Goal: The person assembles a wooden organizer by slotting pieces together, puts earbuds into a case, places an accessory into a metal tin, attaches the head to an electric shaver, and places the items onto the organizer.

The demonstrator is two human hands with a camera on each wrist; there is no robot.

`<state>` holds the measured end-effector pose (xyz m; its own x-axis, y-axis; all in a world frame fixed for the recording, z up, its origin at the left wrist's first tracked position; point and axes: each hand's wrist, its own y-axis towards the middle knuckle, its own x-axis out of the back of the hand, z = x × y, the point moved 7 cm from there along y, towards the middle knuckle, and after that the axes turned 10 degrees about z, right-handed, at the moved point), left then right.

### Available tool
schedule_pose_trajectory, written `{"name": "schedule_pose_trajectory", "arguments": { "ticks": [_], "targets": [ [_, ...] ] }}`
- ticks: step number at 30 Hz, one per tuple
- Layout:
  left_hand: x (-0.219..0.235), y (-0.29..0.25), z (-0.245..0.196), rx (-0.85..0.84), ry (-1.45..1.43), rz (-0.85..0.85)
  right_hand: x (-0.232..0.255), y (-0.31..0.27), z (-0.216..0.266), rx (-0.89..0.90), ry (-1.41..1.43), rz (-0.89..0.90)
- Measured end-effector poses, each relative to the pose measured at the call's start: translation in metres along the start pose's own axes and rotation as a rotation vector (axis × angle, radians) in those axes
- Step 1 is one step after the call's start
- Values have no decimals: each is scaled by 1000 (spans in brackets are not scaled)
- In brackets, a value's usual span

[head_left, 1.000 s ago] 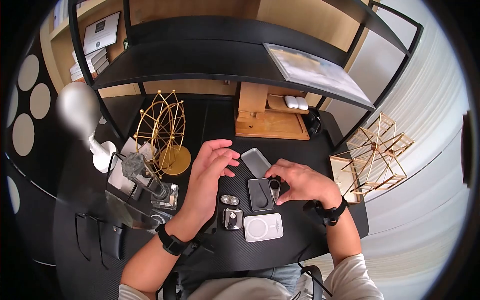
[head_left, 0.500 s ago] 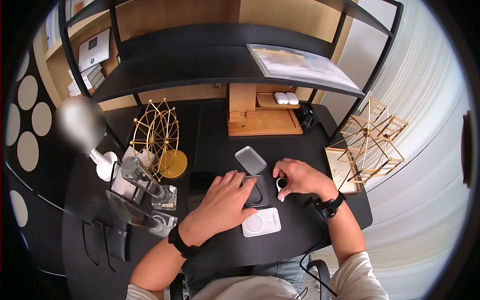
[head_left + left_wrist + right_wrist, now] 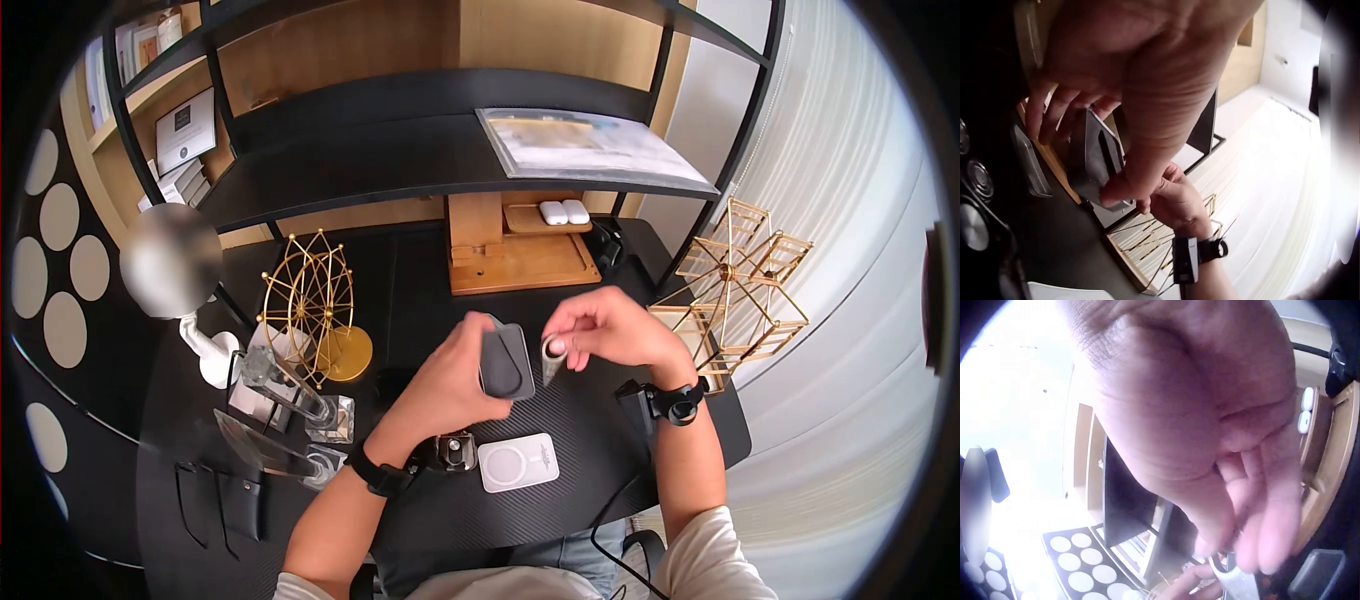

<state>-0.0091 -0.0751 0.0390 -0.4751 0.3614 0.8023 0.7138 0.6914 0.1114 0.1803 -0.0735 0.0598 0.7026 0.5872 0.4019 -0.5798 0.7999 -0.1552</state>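
Dark grey rect. case (image 3: 506,362), flat, rounded corners, w/ a darker teardrop-shaped inset on its face; it was held upright above the middle of the desk (image 3: 590,470), clear of the surface. Left hand (image 3: 452,380) gripped it, thumb on the face, fingers curled behind (left wrist view confirms). Right hand (image 3: 608,330) was raised just beside it, fingertips pinching a small silver tool w/ ring end (image 3: 552,356), the tool pointing down, close to the case's right edge; contact betw. the two can't be told. Both forearms came up from the near edge, black bands on both wrists.

Wooden tray (image 3: 520,255) at the far edge held a white earbud case (image 3: 563,212) on its upper ledge. White square charger pad (image 3: 517,462) lay flat nr the near edge, under the hands. Gold wire wheel (image 3: 310,300) stood toward the left side of the desk.
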Motion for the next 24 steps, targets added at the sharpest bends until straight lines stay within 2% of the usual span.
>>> {"name": "schedule_pose_trajectory", "arguments": {
  "ticks": [1, 2, 3, 5, 7, 9, 11, 13, 15, 17, 19, 21, 24],
  "targets": [
    [2, 1, 10, 17, -383, -4, 7, 3, 9, 99, 116, -72],
    [2, 2, 19, 32, -767, -12, 11, 6, 18, 153, 112, -91],
    [3, 4, 23, 33, -761, -27, 11, 11, 26, 162, 105, -81],
    [-6, 6, 28, -48, -1312, -82, 13, 18, 41, 217, 170, -183],
    [-8, 4, 27, -86, -1324, -90, 10, 30, 49, 217, 164, -176],
    [-8, 1, 22, -92, -1524, -73, 3, 42, 58, 224, 129, -130],
    [-4, -1, 23, -78, -1531, -129, 0, 48, 64, 225, 93, -120],
    [0, -5, 28, 30, -1628, -232, -2, 54, 73, 218, 19, -100],
    [2, -5, 30, 30, -1644, -237, -1, 55, 80, 242, 11, -106],
    [0, -6, 30, 33, -1662, -245, 2, 53, 80, 290, 45, -186],
    [-2, -10, 36, 85, -1632, -379, 1, 54, 80, 294, -56, -178],
    [-10, -11, 53, 96, -1590, -441, -3, 49, 89, 284, -402, -228],
    [-6, -13, 54, 107, -1586, -534, -11, 50, 86, 232, -388, -238]
  ]
}}
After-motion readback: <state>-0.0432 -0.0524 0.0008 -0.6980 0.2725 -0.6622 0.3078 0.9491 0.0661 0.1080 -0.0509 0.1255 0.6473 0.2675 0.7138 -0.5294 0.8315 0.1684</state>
